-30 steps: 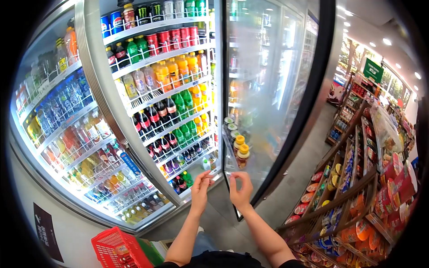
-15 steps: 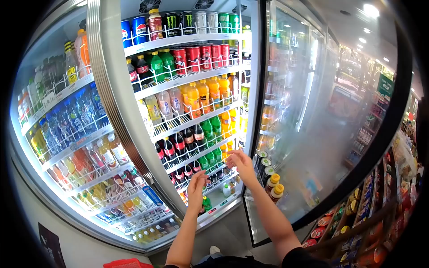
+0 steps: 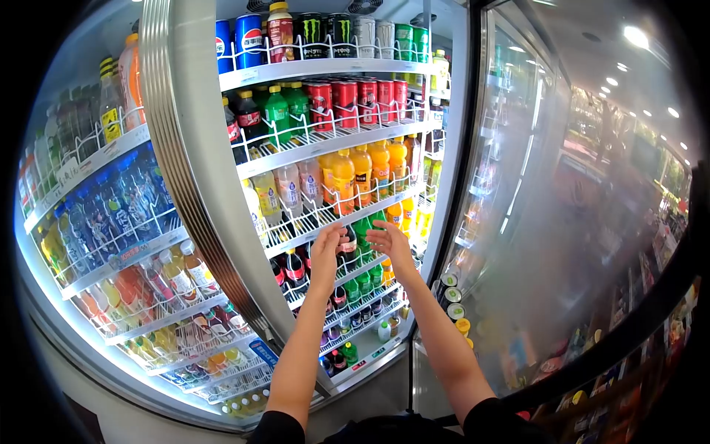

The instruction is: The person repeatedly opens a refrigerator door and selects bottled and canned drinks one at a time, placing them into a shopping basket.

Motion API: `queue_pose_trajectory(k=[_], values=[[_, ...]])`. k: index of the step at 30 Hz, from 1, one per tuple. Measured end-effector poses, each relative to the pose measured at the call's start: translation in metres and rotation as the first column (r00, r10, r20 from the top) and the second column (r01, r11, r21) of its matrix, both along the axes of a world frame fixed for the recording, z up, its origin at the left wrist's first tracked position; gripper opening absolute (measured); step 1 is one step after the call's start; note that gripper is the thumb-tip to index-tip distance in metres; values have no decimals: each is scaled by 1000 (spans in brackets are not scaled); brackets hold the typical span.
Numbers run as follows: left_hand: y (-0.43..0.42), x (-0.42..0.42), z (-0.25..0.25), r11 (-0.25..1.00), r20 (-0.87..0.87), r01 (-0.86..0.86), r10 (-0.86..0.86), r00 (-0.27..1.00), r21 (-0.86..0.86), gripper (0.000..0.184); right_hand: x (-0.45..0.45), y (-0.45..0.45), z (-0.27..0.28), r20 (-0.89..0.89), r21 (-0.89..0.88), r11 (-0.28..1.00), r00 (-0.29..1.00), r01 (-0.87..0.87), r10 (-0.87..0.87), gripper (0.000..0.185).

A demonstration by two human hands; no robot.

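Note:
Both hands reach toward the open drinks fridge, nothing held in either. My left hand [image 3: 325, 255] is in front of the dark cola bottles [image 3: 294, 268], its fingers loosely bent and apart. Level with it, my right hand [image 3: 392, 246] spreads its fingers before the green bottles [image 3: 364, 224]. A gap lies between the hands, where a cola bottle [image 3: 347, 243] shows. Just above them are orange juice bottles [image 3: 342, 177] behind a white wire rail. My wrists hide parts of the lower shelves.
The fogged glass door [image 3: 562, 244] stands swung out on the right. Red cans [image 3: 345, 100] and tall black cans [image 3: 311, 31] fill upper shelves. At left, a second fridge section holds blue-labelled water bottles [image 3: 122, 196]. Packaged goods line shelves at far right.
Both hands have risen from the lower shelves to just below the orange juice row, still empty. My view has shifted, bringing the fridge shelves closer and moving them right.

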State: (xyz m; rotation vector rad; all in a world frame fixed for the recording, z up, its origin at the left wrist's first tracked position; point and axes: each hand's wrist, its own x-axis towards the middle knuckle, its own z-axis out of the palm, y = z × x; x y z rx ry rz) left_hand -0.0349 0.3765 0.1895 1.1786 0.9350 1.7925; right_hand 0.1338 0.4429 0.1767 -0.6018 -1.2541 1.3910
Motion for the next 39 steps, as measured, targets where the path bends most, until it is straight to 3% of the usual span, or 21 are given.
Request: queue_pose_trajectory(k=[4,8,12,15,17,20,22,23,26,27,29,30,32,33,38,39], values=[[45,-13,11,998,-43,-57,57,997,-8,35,-15,34,0,67,34,999,998,-16,13,52],[104,-29,23,999,128,30,-28,991,-12,54,-35,85,3,27,-14,1000,1000,-4,5,54],[156,-39,37,1000,126,-12,15,992,-25,58,-59,142,12,30,-9,1000,1000,5,-4,59],[207,-52,23,999,17,-41,40,999,14,60,-75,183,12,16,-79,997,1000,-25,27,73],[202,-44,33,996,44,-80,81,996,-30,60,-79,205,7,29,-100,995,999,-22,25,76],[224,-48,20,995,116,-39,50,992,-93,61,-77,220,4,103,-111,993,993,-45,57,78],[245,-52,4,996,130,-47,57,990,-77,61,-74,223,2,303,57,993,950,-101,79,76],[254,-54,-4,999,108,-42,45,993,-25,66,-74,222,0,302,51,994,950,-101,81,76],[242,-46,2,992,97,-95,103,990,-83,65,-80,210,5,358,110,993,934,-31,-11,75],[243,-49,-1,992,98,-98,105,990,-78,65,-80,205,10,330,115,993,944,-29,-11,75],[241,-57,-10,996,-81,-70,65,995,-59,61,-79,193,17,304,124,992,953,-27,-12,75],[238,-56,-13,996,-81,-70,66,995,-56,61,-76,175,28,211,96,994,977,-61,39,75],[228,-56,-14,975,-367,-220,201,908,-9,55,-76,164,31,112,70,993,990,-96,88,75],[190,-38,15,973,-344,-218,177,922,-81,59,-77,164,27,56,23,996,995,-82,81,75],[158,-27,32,981,-452,-160,96,887,-106,66,-77,168,3,-86,18,998,995,-54,56,77],[161,-26,26,984,-486,-170,178,856,61,65,-75,156,4,-166,22,999,985,-34,37,77]])
